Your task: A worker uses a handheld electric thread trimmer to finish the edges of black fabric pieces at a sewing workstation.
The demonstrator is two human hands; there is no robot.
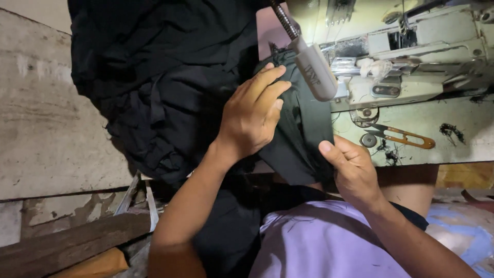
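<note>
A narrow piece of black fabric (301, 131) runs from the sewing machine (411, 56) toward my lap. My left hand (252, 113) lies on its left side, fingers pressed flat against the cloth near the needle area. The near end of the strip is pinched between the thumb and fingers of my right hand (350, 167). A large heap of black fabric (164, 77) spreads to the left of my left hand.
A small lamp on a flexible neck (314, 67) hangs over the fabric. Thread snips with orange handles (404, 136) and thread scraps lie on the machine table (437, 149). Wooden boards (67, 242) lie on the concrete floor at lower left.
</note>
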